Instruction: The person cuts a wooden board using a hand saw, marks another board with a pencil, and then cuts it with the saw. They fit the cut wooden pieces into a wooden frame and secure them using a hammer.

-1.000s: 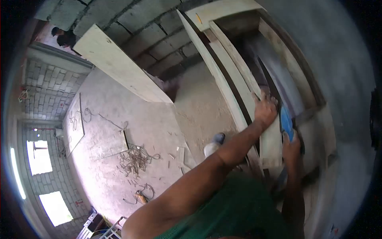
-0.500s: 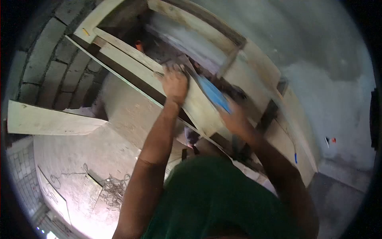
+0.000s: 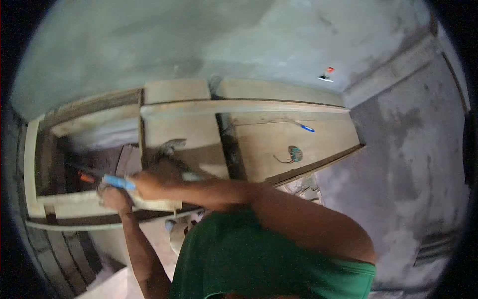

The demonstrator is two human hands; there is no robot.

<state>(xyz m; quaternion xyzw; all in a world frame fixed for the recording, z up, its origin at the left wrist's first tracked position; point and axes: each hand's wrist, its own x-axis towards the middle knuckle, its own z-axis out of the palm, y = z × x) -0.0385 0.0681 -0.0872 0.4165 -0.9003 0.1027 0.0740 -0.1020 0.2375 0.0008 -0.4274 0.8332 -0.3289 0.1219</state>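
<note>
A blue object (image 3: 118,182), perhaps a saw's blade or handle, reaches leftward out of my right hand (image 3: 149,186), whose fingers are wrapped round its near end. Just below its left end, my left hand (image 3: 115,198) rests at the edge of a pale wooden strip (image 3: 77,208) on the frame; blur hides what its fingers do. Behind both hands is the open compartment of the wooden frame. An orange object (image 3: 86,177) lies inside it, left of the blue one.
Pale panels (image 3: 298,144) cover the frame's right part, carrying a blue-handled tool (image 3: 307,128) and a small coiled item (image 3: 295,153). A hammer-like tool (image 3: 172,145) lies mid-frame. Behind stands a grey wall (image 3: 199,40), with an orange-and-white fitting (image 3: 327,74).
The view has swung to the right, showing more of the right-hand panels. My hands are now closer together, and the blue object lies by my left hand.
</note>
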